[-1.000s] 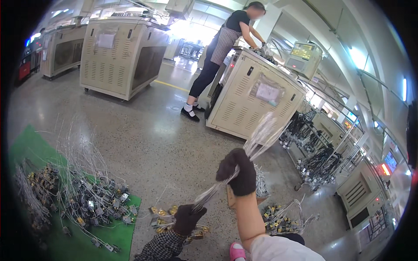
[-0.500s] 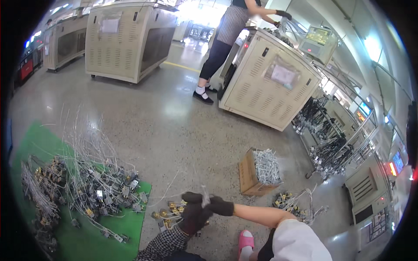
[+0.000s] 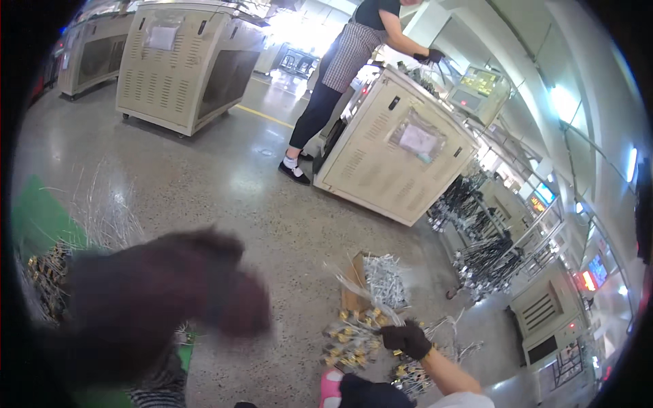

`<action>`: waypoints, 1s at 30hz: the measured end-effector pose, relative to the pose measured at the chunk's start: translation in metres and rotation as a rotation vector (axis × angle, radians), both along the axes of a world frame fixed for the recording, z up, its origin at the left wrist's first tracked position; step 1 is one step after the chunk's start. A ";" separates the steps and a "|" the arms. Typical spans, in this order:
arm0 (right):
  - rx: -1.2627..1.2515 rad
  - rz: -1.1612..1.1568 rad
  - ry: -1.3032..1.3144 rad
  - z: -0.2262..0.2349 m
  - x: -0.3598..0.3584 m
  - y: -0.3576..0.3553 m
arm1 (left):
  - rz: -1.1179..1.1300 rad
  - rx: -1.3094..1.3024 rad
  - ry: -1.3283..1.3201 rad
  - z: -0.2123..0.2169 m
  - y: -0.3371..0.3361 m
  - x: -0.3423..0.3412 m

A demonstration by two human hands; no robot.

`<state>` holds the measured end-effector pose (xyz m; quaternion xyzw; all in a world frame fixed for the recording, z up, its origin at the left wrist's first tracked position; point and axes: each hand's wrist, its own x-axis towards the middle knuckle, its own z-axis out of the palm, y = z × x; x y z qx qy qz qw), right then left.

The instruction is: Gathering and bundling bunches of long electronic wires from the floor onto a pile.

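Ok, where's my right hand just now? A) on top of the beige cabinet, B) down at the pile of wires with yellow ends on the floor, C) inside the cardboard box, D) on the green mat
B: the gloved right hand reaches the pile of wires with yellow ends on the floor, just below the cardboard box.

Cardboard box, floor; cabinet label
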<state>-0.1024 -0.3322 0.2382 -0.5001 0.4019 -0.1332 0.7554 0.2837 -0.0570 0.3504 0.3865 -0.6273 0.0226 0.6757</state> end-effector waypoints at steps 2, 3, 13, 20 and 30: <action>0.087 -0.134 0.039 0.010 -0.004 0.003 | 0.028 -0.020 0.052 0.004 0.013 0.003; -0.030 0.016 0.175 0.012 -0.027 -0.005 | 0.011 -0.033 0.070 0.004 0.015 0.008; -0.931 0.283 0.190 0.074 -0.042 -0.056 | -0.008 -0.289 0.006 0.057 0.060 0.076; -1.123 0.046 0.075 0.113 -0.102 -0.118 | -0.220 -0.401 0.083 0.073 0.014 0.084; -1.288 -0.317 -0.214 0.084 -0.193 -0.245 | -0.514 -0.431 0.086 0.116 -0.068 0.096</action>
